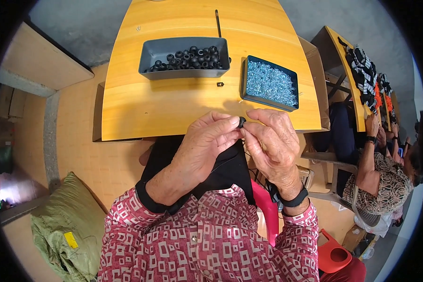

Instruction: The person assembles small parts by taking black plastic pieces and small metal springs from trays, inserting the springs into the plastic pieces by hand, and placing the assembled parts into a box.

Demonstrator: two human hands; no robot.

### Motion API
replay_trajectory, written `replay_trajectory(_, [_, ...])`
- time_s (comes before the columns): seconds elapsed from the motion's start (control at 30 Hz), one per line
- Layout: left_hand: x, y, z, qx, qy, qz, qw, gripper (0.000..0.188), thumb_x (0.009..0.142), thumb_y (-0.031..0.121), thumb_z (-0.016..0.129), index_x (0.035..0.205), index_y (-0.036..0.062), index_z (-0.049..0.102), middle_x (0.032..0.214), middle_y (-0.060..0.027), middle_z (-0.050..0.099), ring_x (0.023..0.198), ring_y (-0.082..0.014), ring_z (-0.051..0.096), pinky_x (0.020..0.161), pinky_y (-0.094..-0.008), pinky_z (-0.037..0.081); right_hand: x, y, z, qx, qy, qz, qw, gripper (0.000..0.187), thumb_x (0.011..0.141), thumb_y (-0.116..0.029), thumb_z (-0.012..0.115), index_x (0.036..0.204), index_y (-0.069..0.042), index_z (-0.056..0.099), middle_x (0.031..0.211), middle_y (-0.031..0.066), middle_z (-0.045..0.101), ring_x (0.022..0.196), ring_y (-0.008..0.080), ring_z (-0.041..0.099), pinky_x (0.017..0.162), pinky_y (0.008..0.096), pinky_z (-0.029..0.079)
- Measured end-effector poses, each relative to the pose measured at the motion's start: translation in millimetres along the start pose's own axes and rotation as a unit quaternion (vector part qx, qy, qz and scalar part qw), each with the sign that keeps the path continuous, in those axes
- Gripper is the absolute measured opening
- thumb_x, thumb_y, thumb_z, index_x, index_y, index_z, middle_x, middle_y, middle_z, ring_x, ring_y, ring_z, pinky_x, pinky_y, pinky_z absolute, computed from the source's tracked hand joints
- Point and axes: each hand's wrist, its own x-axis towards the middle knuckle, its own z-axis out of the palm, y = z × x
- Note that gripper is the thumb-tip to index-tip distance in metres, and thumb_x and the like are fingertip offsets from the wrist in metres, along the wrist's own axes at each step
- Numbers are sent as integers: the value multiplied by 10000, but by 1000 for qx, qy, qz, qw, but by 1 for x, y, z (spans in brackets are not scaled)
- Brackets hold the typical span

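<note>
My left hand (203,143) pinches a small round black part (241,122) between thumb and fingers, just off the table's near edge. Close against it is my right hand (275,145), its thumb and bent fingers drawn together at the part; whatever lies between those fingertips is too small to make out. Beyond my hands, a grey bin (188,74) holds many black ring-shaped parts (192,58) with holes. Right of it, a dark tray (268,104) is filled with tiny clear bluish pieces (270,82).
On the yellow wooden table (150,101) lie a small black piece (220,84) and a thin dark stick (217,23) behind the bin. A stuffed green sack (68,221) stands at lower left. At right, a person (380,188) sits by another table; a red stool (334,254) is nearby.
</note>
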Motion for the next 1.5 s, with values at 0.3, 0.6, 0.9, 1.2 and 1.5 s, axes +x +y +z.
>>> replay_trajectory(0.3, [1,-3,-8,11,22,-8,1000,100,885,163,655,924,79,616,928,-32,633,870,-137,605,835,-282,482,-11,-9,6,-116,-35,-72,990,324,637,27,722,953,44,650,1017,154,647,862,290,626,746,372,488])
replay_trajectory(0.6, [-8,9,-4,20,49,-21,998,155,921,160,615,1038,59,614,970,-37,634,893,-138,607,871,-275,485,-3,-7,9,-36,-51,-34,997,259,682,-27,691,934,23,658,996,133,638,859,258,623,736,362,479])
replay_trajectory(0.9, [-20,24,-29,-9,49,-15,999,241,927,146,604,1134,25,592,1050,-71,634,979,-165,636,888,-279,517,40,28,34,-114,-146,-74,980,255,725,-56,623,969,16,596,897,119,580,815,265,560,721,358,481])
replay_trajectory(1.2, [-17,25,-24,-60,12,2,998,239,942,100,564,1164,14,573,1036,-103,645,1008,-197,638,950,-318,498,35,45,74,-206,-221,-53,952,209,759,-109,574,933,2,603,878,100,571,871,252,567,719,338,511])
replay_trajectory(1.5, [-18,22,-18,-65,-8,6,998,227,931,109,587,1140,21,589,1047,-51,630,1024,-191,616,991,-330,463,25,26,45,124,-74,176,974,177,753,58,654,924,11,652,818,75,615,716,176,597,637,280,485])
